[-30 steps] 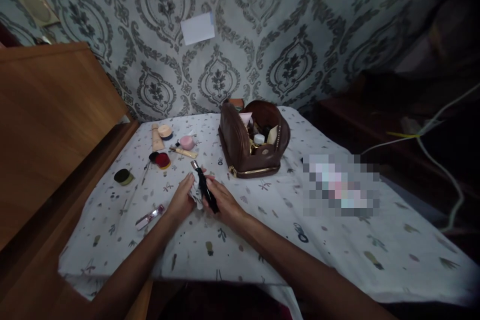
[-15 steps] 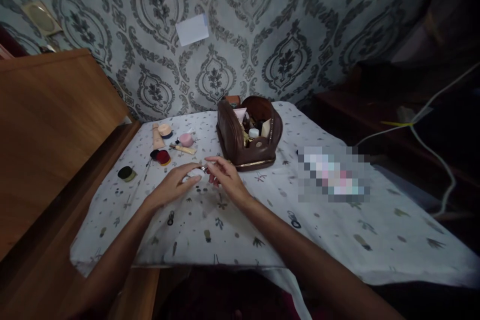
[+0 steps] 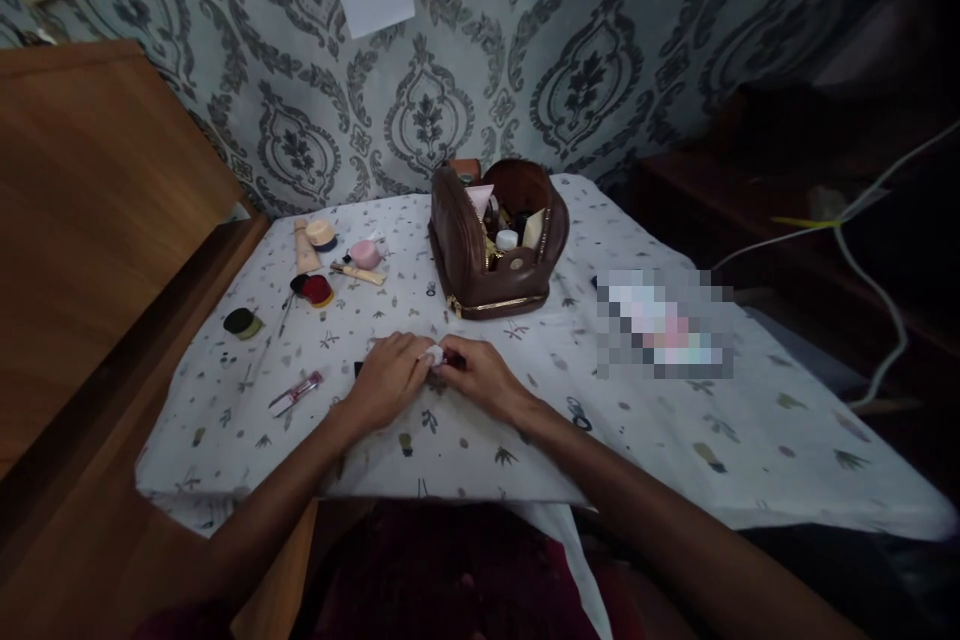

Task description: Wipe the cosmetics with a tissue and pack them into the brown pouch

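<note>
Both hands meet over the cloth in front of the open brown toiletry bag (image 3: pixel 487 290). My left hand (image 3: pixel 390 375) is closed round a small white wipe-like piece (image 3: pixel 433 355), partly hidden by the fingers. My right hand (image 3: pixel 480 378) pinches a small dark red item (image 3: pixel 454 358) against that white piece; its kind cannot be made out. Left of my left hand lies a clear and pink tube (image 3: pixel 296 394), like a lip gloss. A dark object (image 3: pixel 358 370) shows partly beside the left hand's edge.
At the back left lie a beige tube (image 3: pixel 306 246), a cream-lidded jar (image 3: pixel 321 236), a pink jar (image 3: pixel 365 253), a red and black pot (image 3: pixel 315 290) and a green pot (image 3: pixel 241 323). A blurred-out item (image 3: pixel 664 322) lies right. A wooden panel (image 3: pixel 97 220) borders the left.
The clear and pink tube now lies on the cloth to the left. Both hands are closer together, and my right hand now has the dark red item. The view has tilted down slightly.
</note>
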`<control>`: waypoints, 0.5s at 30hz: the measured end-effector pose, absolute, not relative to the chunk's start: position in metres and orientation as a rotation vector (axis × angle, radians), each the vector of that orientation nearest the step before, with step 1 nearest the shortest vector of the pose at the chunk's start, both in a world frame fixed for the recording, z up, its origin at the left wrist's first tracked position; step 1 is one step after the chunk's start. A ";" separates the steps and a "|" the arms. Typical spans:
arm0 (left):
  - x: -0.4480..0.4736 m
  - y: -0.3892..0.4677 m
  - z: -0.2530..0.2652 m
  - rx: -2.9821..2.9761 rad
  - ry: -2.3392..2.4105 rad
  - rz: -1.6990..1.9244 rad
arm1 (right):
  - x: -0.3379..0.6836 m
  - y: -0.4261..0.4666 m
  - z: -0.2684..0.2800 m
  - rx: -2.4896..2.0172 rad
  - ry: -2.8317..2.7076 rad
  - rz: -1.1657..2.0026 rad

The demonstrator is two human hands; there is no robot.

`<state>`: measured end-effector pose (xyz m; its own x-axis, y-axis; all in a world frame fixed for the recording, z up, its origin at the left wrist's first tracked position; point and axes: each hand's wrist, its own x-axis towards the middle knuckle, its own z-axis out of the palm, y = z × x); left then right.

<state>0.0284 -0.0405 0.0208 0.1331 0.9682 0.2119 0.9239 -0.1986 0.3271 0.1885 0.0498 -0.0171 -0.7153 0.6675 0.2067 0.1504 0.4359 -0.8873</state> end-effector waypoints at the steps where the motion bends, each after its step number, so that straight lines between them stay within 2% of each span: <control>1: 0.031 -0.042 0.020 2.318 1.932 0.502 | 0.190 0.049 -0.017 -0.697 -2.189 1.216; 4: 0.028 -0.048 0.016 2.376 2.012 0.390 | 0.191 0.048 -0.015 -0.710 -2.273 1.154; 15: -0.019 -0.071 0.006 2.293 2.537 0.371 | 0.194 0.047 -0.013 -0.612 -2.318 1.036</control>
<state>-0.0187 -0.0706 0.0058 -0.0866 0.9299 0.3575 0.9933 0.1081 -0.0405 0.1941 0.0467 -0.0131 -0.7603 0.5883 0.2755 0.1871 0.6044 -0.7744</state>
